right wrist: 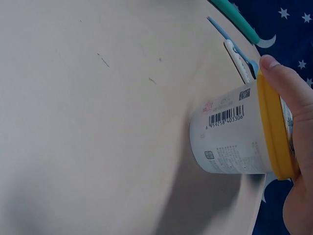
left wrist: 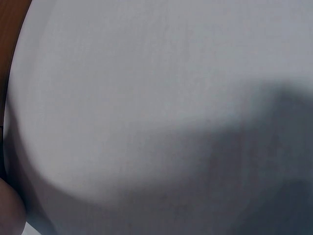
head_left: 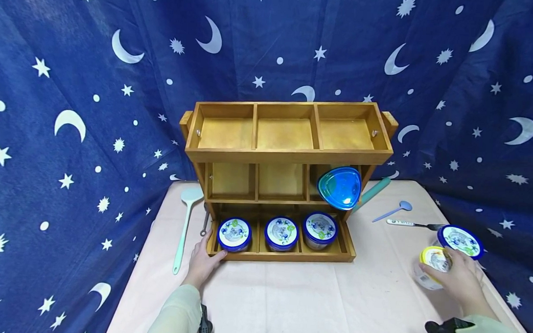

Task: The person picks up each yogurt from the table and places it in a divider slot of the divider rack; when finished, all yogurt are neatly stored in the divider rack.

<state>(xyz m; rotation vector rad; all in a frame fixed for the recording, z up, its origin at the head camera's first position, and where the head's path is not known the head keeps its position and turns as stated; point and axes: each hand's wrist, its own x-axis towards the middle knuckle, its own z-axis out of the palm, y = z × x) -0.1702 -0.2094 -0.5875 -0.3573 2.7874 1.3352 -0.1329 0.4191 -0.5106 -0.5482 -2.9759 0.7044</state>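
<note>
My right hand (head_left: pixel 463 281) grips a white tub with a yellow lid (head_left: pixel 436 259) by its lid, beside a blue-lidded tub (head_left: pixel 461 241) at the table's right edge. In the right wrist view the tub (right wrist: pixel 230 132) is tilted, its barcode showing, with the thumb of the hand (right wrist: pixel 298 122) on the lid. My left hand (head_left: pixel 204 261) rests at the lower left corner of the wooden shelf (head_left: pixel 285 257), fingers touching it near the leftmost blue-lidded tub (head_left: pixel 234 234). Only a bit of the left hand (left wrist: pixel 11 208) shows in the left wrist view.
Two more blue-lidded tubs (head_left: pixel 282 233) stand in the shelf's bottom tier. A blue lidded container (head_left: pixel 339 187) sits in the middle tier at right. A mint spatula (head_left: pixel 186 222) lies left; a blue spoon (head_left: pixel 392 211) and a white-handled utensil (head_left: pixel 403 223) lie right.
</note>
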